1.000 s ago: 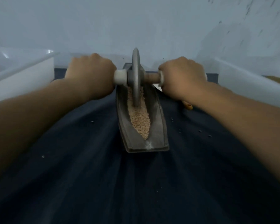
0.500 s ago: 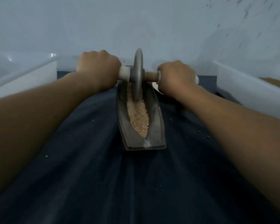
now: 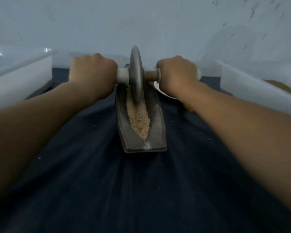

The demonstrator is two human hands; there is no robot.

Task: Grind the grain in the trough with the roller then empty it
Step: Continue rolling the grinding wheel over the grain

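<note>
The fingers of the left hand [image 3: 92, 73] are curled tight round the left handle of the grey, disc-shaped grinding roller [image 3: 136, 74], and those of the right hand [image 3: 176, 73] are wrapped the same way round its right handle. A short white collar shows between the left fist and the disc, and a brown wooden length of axle between the disc and the right fist. Both arms reach straight forward.

The disc stands upright on its edge in the far half of the long, grey, boat-shaped trough [image 3: 155, 125], with its lower rim sunk in the pale tan grain [image 3: 139, 121]. The grain lies along the trough's central groove, from under the disc to a point close to the near, squared-off end.

The trough rests lengthwise on a dark navy cloth [image 3: 107, 174] dotted with a few stray specks [image 3: 94, 126]. A white dish [image 3: 160, 89] shows partly behind the right wrist. A white plastic bin [image 3: 20, 76] stands at far left and another white bin [image 3: 252, 91] at far right, with brown material [image 3: 279, 86] in it.
</note>
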